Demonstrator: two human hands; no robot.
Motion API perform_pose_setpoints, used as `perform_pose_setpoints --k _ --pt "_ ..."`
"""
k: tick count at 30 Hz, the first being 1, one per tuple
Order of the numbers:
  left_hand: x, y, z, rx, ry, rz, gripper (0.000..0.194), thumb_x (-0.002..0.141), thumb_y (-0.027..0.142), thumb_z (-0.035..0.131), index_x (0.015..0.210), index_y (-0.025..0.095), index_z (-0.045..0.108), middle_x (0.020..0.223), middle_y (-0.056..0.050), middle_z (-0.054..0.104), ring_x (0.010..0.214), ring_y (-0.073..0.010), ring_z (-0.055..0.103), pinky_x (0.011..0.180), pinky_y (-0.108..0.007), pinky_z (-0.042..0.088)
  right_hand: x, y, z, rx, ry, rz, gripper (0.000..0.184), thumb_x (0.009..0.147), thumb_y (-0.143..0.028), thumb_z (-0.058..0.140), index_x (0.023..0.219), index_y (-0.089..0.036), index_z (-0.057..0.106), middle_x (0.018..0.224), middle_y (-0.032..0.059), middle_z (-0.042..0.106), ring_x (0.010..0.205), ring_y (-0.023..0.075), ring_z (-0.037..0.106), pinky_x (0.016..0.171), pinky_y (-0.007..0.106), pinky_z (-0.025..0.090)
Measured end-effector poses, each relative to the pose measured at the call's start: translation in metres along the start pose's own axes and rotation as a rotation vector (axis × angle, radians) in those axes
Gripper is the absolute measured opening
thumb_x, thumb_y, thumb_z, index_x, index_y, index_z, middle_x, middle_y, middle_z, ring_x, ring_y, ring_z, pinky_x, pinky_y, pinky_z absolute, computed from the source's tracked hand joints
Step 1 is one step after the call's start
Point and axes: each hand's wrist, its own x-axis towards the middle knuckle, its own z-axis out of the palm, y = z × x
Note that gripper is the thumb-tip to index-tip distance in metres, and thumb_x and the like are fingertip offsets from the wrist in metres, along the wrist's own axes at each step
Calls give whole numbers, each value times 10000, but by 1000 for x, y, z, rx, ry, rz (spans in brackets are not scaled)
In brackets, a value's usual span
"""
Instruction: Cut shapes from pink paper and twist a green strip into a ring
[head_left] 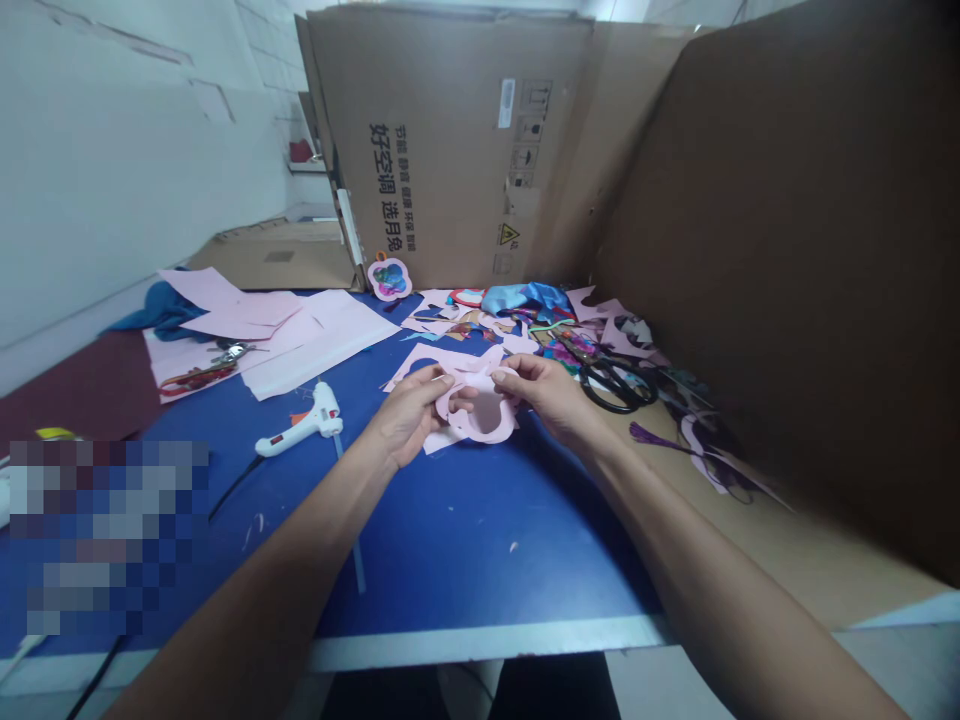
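Observation:
Both my hands meet over the blue table (465,540) and hold a pink paper cut-out (484,415) with a scalloped outline. My left hand (409,415) pinches its left edge between thumb and fingers. My right hand (547,392) grips its upper right edge, fingers curled. The cut-out hangs just above the table, over other pink paper scraps (450,365).
A white hot glue gun (304,425) lies left of my hands, its cord running toward me. Black scissors (615,385) rest at the right among coloured scraps. Pink sheets (285,335) and red-handled scissors (196,377) lie at the back left. Cardboard walls (750,250) close off the back and right.

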Motion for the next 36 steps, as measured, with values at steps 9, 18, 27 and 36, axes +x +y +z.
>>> perform_pose_setpoints --k 9,18,27,36 --pt "2 -4 -1 14 18 32 73 832 70 731 856 138 721 815 -74 775 665 -116 692 661 -208 556 -2 -4 4 -63 -19 12 349 722 -485 888 760 -198 695 700 -3 645 596 127 518 575 279 419" --pt "2 -6 -1 143 97 138 98 844 124 736 756 158 707 731 -68 753 636 -125 667 648 -233 516 -3 -2 4 -126 -33 3 370 742 -517 875 801 -205 685 693 5 654 631 154 561 586 287 435" --pt "2 -6 -1 277 136 199 25 812 181 762 806 169 740 742 -70 775 606 -139 672 595 -246 500 -2 -1 3 -237 -52 -85 333 830 -521 798 791 -211 681 703 11 645 625 154 544 593 302 401" --pt "2 -5 0 369 136 228 39 824 192 731 846 164 714 800 -73 789 626 -146 711 594 -243 523 -1 3 3 -253 -56 -81 315 820 -495 790 806 -197 689 654 -6 645 577 136 534 545 274 390"
